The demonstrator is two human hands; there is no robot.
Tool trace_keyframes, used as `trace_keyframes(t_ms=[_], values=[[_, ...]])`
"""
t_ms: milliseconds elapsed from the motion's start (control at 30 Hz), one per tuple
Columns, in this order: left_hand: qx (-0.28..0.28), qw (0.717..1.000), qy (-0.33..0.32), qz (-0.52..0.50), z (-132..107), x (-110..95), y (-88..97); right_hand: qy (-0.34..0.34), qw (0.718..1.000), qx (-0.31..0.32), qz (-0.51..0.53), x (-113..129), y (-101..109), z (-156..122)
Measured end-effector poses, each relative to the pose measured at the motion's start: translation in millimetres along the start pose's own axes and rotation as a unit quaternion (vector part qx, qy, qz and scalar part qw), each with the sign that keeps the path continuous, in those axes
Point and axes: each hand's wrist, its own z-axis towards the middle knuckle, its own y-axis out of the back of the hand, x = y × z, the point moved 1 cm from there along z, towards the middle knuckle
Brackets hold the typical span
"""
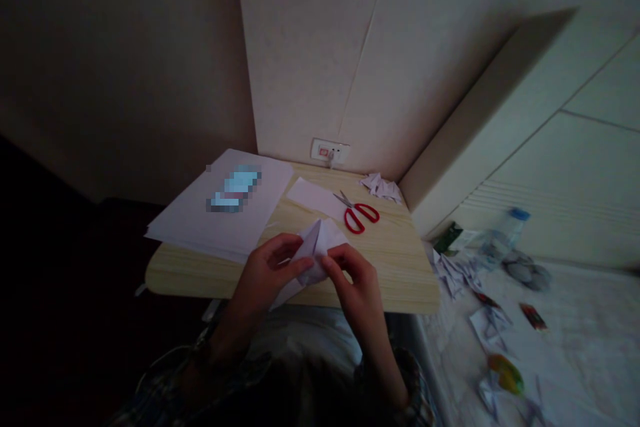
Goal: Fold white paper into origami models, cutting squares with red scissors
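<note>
Both my hands hold a partly folded piece of white paper (320, 243) above the near edge of a small wooden table (400, 260). My left hand (265, 277) pinches the paper's left side, thumb on top. My right hand (355, 280) pinches its right side with fingers curled. The paper rises to a point between the hands.
A stack of white sheets (220, 207) lies on the table's left. Red-handled scissors (361, 215) rest on a paper strip (316, 198). Folded paper pieces (383, 187) sit in the back corner. On the bed to the right lie a plastic bottle (500, 235) and more folded papers (457, 273).
</note>
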Motion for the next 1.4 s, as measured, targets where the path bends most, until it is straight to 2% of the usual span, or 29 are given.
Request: trace_keyframes(t_ms=[100,533,800,1067,1400], values=[[0.009,1.000,0.004,0.006,-2,-3,-1.7,-0.004,1.000,-0.018,0.000,0,0,0],[-0.031,0.999,0.028,-0.012,-3,-6,0.1,-0.001,1.000,-0.020,0.002,3,-2,-1],[-0.027,0.999,0.033,-0.006,-8,-15,-2.2,-0.011,0.999,0.000,0.036,1,-5,-2],[-0.001,0.999,0.031,-0.008,-6,-13,-2.8,0.023,1.000,-0.018,-0.006,6,-4,-4],[0.026,0.999,0.018,0.003,-3,-9,-2.7,-0.052,0.992,0.040,0.106,1,1,2]])
